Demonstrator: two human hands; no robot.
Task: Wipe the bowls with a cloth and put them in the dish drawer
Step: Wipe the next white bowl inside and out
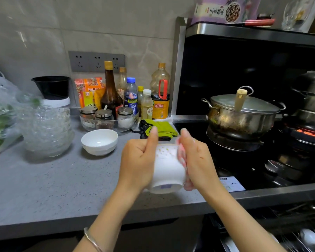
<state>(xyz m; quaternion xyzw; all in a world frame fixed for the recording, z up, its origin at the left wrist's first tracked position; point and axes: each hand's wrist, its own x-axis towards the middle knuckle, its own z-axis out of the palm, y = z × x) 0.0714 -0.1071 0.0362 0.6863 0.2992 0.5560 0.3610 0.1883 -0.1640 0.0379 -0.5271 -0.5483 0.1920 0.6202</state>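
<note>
My left hand (137, 160) grips a white bowl (166, 170) held above the counter edge, its base turned towards me and its mouth away. My right hand (195, 159) presses a pinkish-white cloth (182, 157) against the bowl's right side, fingers curled round the cloth. A second white bowl (99, 141) stands upright on the grey counter (53, 182), left of my hands. The open dish drawer (289, 228) with its wire rack shows at the lower right, below the counter.
A stack of glass bowls (46, 130) stands at the left. Sauce bottles (111, 91) and a spice-jar tray (107, 119) line the wall. A green glove (160, 129) lies behind my hands. A steel pot (242, 113) sits on the stove at right.
</note>
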